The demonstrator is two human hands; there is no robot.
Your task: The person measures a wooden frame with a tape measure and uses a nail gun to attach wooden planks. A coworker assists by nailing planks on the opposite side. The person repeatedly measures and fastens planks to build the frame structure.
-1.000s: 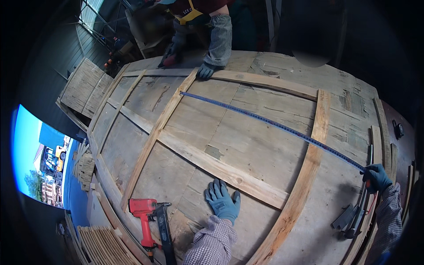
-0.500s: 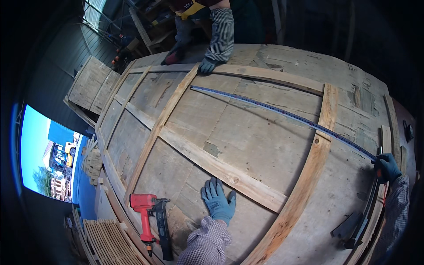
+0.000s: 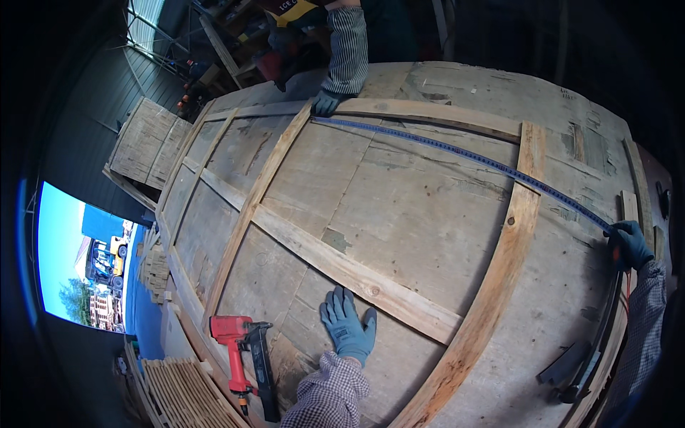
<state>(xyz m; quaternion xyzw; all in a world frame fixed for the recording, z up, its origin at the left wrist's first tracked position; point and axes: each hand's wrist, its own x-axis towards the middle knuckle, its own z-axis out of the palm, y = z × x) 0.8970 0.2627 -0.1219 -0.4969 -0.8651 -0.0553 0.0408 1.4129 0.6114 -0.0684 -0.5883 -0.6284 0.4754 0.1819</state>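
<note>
My right hand (image 3: 631, 246), in a blue-grey glove, is closed around a tape measure whose case is mostly hidden in the fingers. The tape blade (image 3: 457, 151) stretches left across a wooden frame (image 3: 357, 277); its far end lies by a crosspiece near the far rail. My left hand (image 3: 349, 329), gloved too, lies flat with fingers spread on the plywood table (image 3: 407, 207), just below the middle slat. To its left rests a red and black nail gun (image 3: 239, 349).
Across the table, a co-worker's gloved hand (image 3: 327, 103) presses on the far rail; their other side has a red tool (image 3: 270, 65), dim in shadow. A dark hammer-like tool (image 3: 571, 389) lies at the right edge. Stacked slats (image 3: 189, 392) stand lower left.
My right hand and the tape have shifted away from me, bringing the blade's end closer to the far rail. The co-worker's red tool has lifted off the table. My left hand stays flat.
</note>
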